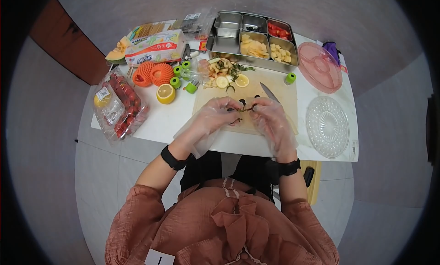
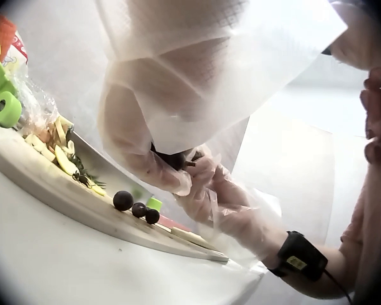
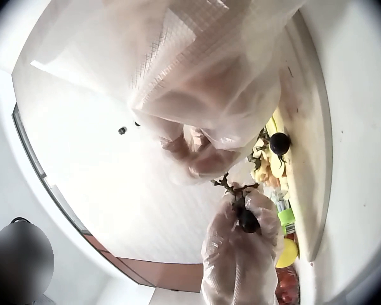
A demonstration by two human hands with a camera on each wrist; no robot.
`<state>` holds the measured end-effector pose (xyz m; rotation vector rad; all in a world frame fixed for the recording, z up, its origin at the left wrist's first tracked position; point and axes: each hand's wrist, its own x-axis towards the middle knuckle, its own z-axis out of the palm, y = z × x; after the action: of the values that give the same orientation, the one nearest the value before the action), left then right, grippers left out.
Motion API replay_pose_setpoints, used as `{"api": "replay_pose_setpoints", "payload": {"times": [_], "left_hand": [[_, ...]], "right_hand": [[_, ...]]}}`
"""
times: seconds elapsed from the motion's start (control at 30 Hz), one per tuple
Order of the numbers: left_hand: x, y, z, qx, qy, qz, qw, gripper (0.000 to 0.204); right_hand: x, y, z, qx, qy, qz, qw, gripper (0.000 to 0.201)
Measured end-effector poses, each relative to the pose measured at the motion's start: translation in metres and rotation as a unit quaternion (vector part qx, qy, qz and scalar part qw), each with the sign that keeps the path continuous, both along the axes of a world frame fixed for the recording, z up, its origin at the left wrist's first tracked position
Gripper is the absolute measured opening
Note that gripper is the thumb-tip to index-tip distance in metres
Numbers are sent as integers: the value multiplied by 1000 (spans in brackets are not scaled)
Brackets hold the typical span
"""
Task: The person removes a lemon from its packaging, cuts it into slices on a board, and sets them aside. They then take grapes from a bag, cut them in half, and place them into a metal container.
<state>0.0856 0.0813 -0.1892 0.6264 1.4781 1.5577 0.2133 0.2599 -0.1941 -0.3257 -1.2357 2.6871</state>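
Observation:
Both hands wear clear plastic gloves and meet over the cutting board (image 1: pixel 208 93). My left hand (image 1: pixel 214 117) holds a small bunch of grapes by its thin branched stem (image 3: pixel 227 185), and a dark grape (image 3: pixel 247 221) shows at its fingers in the right wrist view. Thumb and fingertips of my right hand (image 1: pixel 271 123) pinch the other end of the stem. Loose dark grapes (image 2: pixel 122 200) lie on the board just beyond the hands. A knife (image 1: pixel 269 92) lies on the board, past the right hand.
Fruit peelings (image 1: pixel 224 69) and lemon slices (image 1: pixel 222 82) lie at the board's back. Behind stands a metal tray (image 1: pixel 252 59) with cut-fruit tins. Right are a pink divided plate (image 1: pixel 316 65) and a clear plate (image 1: pixel 327 127); left, a half lemon (image 1: pixel 166 94) and a bagged fruit pack (image 1: pixel 120 107).

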Motion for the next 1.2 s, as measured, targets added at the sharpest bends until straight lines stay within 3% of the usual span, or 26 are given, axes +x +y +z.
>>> {"api": "replay_pose_setpoints", "payload": {"times": [0.1,0.2,0.27,0.3,0.37,0.4,0.47,0.53,0.67,0.8,0.9,0.97,1.1,1.17,1.2], "left_hand": [[-2,-2,2,-32,48,14,998,27],[-2,-7,15,-69,103,40,992,26],[-3,-10,17,-73,111,58,989,24],[-4,-12,15,-35,83,68,994,26],[-7,-13,13,4,54,78,995,28],[-9,-14,14,1,40,84,996,27],[-8,-14,18,-3,25,90,996,27],[-3,-15,31,18,-116,100,988,27],[-5,-14,25,41,-156,96,982,30],[-6,-14,23,77,-220,104,967,37],[-6,-13,18,93,-234,103,962,37],[-6,-13,17,105,-238,100,960,35],[-4,-8,14,113,-231,106,961,32],[-2,-5,15,106,-228,109,962,30],[1,-2,18,94,-220,115,964,29]], "right_hand": [[3,2,5,6,-18,-45,999,24],[4,12,10,86,5,-105,991,23],[4,12,15,269,-66,-179,944,22],[4,15,13,269,-67,-181,944,22],[2,22,4,455,-182,-167,856,24],[1,22,0,455,-182,-167,856,24],[0,21,-8,582,-182,-165,776,30],[-1,19,-16,610,-166,-179,754,31],[-2,19,-25,685,-88,-232,685,32],[0,14,-14,632,-171,-188,732,32],[2,13,-13,662,-151,-200,707,32],[5,14,-12,722,-107,-241,639,31],[8,4,-3,712,-102,-273,639,34],[8,-11,4,577,-116,-223,777,40],[6,-18,2,576,-117,-225,777,40]]}}
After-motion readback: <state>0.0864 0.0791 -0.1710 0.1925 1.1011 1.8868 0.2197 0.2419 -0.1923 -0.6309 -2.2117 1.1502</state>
